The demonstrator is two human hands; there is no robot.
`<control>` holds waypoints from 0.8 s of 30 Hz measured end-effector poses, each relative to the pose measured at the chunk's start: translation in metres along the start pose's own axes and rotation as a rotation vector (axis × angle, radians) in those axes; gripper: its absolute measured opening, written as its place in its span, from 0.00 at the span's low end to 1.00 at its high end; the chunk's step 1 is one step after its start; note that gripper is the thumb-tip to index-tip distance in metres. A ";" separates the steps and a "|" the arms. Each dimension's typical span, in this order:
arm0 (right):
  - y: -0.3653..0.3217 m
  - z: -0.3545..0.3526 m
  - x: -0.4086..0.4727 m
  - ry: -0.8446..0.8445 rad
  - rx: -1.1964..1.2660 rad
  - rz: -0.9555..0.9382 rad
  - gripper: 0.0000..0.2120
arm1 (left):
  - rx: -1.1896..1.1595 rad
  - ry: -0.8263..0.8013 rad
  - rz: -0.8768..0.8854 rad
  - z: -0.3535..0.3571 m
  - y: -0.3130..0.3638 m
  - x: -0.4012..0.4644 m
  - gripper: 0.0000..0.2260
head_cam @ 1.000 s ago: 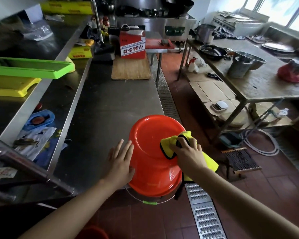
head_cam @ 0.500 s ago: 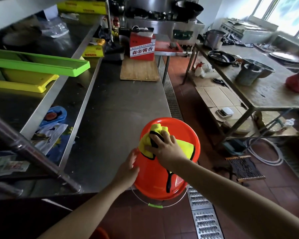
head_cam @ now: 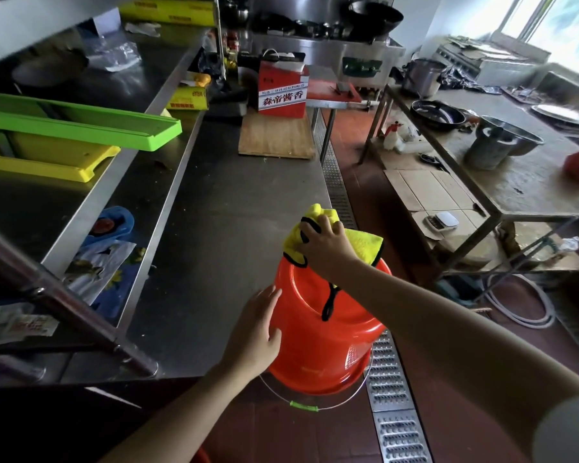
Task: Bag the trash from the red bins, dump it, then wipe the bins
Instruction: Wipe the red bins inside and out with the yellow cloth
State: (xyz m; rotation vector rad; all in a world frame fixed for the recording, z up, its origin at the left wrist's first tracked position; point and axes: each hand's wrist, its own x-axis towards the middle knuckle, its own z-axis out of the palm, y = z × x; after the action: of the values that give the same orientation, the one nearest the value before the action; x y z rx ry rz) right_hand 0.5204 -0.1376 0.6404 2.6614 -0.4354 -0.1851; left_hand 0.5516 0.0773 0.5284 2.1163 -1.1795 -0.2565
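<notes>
Wiping stage, by the look of it — red bin [head_cam: 325,332] upended at 6 o'clock, at the steel counter's [head_cam: 221,262] near corner. Right hand [head_cam: 326,243] clamped on a yellow cloth [head_cam: 365,247], pressing the bin's far edge; left hand [head_cam: 254,332] flat against its side, fingers straight. No trash visible — bagging and dumping seemingly done; other bins out of view.

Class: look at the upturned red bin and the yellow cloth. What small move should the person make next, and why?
Probably draw the right hand and its yellow cloth back toward the body across the red bin. The cloth sits at the far edge of the upturned base, the near part is uncovered, and the left hand rests flat on the side, steadying it.
</notes>
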 end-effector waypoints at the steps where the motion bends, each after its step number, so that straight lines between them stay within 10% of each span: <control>1: 0.004 0.001 0.003 -0.016 0.009 0.026 0.18 | 0.053 0.015 0.073 -0.001 0.002 0.003 0.33; 8: 0.035 0.021 0.002 -0.105 0.210 0.231 0.19 | 0.332 -0.050 0.445 0.003 0.021 0.020 0.26; 24: 0.075 0.097 -0.090 -0.018 0.784 0.590 0.27 | 0.534 -0.047 0.446 0.021 0.010 0.018 0.29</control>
State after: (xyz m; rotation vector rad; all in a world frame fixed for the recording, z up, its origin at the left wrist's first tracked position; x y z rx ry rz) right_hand 0.3965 -0.2107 0.5921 3.0846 -1.5276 0.1874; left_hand 0.5448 0.0496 0.5220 2.2030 -1.8642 0.2403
